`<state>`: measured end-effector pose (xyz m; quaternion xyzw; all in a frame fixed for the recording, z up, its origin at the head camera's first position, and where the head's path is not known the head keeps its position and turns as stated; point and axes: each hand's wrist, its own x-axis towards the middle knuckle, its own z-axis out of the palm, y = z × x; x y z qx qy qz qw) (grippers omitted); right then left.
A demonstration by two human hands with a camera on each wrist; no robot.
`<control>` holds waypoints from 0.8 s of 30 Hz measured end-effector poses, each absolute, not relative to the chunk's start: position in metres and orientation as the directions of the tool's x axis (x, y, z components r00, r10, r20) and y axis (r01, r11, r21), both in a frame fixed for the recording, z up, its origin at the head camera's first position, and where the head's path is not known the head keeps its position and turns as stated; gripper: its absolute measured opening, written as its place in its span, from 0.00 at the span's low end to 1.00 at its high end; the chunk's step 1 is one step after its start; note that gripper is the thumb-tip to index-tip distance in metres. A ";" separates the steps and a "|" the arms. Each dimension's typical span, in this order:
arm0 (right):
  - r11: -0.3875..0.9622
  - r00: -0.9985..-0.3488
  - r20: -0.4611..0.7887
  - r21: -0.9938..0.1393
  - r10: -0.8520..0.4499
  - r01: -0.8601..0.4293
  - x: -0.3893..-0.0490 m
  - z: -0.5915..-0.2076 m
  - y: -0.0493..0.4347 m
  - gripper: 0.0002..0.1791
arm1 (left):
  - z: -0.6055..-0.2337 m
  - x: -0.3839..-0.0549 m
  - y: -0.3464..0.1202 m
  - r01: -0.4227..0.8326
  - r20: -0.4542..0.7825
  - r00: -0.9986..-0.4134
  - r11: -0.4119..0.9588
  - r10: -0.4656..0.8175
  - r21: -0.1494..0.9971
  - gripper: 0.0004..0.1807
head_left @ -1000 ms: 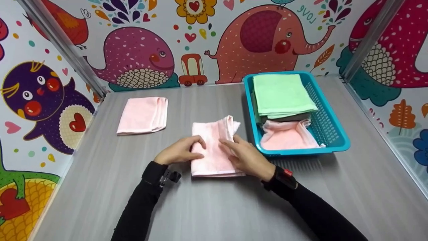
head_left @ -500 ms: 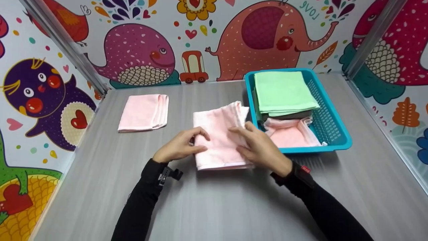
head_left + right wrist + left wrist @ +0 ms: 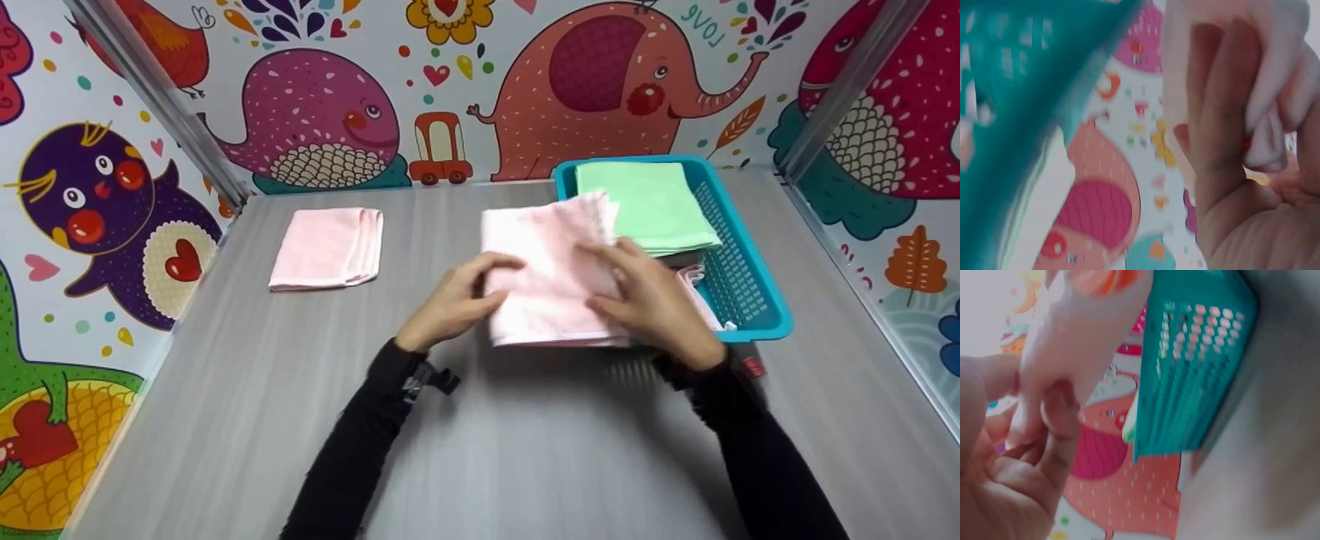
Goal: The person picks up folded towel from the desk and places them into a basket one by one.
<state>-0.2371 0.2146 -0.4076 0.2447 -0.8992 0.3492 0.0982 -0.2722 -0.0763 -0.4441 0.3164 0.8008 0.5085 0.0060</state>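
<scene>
A folded pink towel (image 3: 547,277) is held up off the table between both hands, beside the blue basket (image 3: 750,262). My left hand (image 3: 457,300) pinches its left edge, thumb in front and fingers partly behind. On the other side my right hand (image 3: 652,300) grips the right edge, where the folded layers stick out at the top corner. The left wrist view shows the thumb pressed against the towel (image 3: 1084,332). In the right wrist view, fingers lie along the cloth (image 3: 1292,34) close to the basket rim (image 3: 1033,129).
Inside the basket lie a stack of green towels (image 3: 637,202) and another pink towel (image 3: 697,296), mostly hidden by the right hand and held towel. A second folded pink towel (image 3: 326,247) lies at the table's back left. Printed wall panels (image 3: 450,90) bound the table (image 3: 225,420).
Both hands have lifted the pink towel off the table and carried it right and away from the body, so it now overlaps the basket's left side in the head view.
</scene>
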 end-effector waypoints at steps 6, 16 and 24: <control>0.708 -0.899 0.300 -0.555 -0.319 -0.437 -0.235 -0.387 0.259 0.41 | -0.440 -0.280 -0.025 0.607 0.424 -0.727 0.219 0.540 0.764 0.20; 0.738 -0.922 0.197 -0.554 -0.333 -0.385 -0.237 -0.378 0.331 0.39 | -0.445 -0.285 0.044 0.672 0.394 -0.655 0.258 0.644 0.694 0.20; 0.750 -0.928 -0.122 -0.630 -0.351 -0.201 -0.253 -0.394 0.345 0.37 | -0.456 -0.288 0.066 0.710 0.222 -0.678 0.545 0.701 0.447 0.19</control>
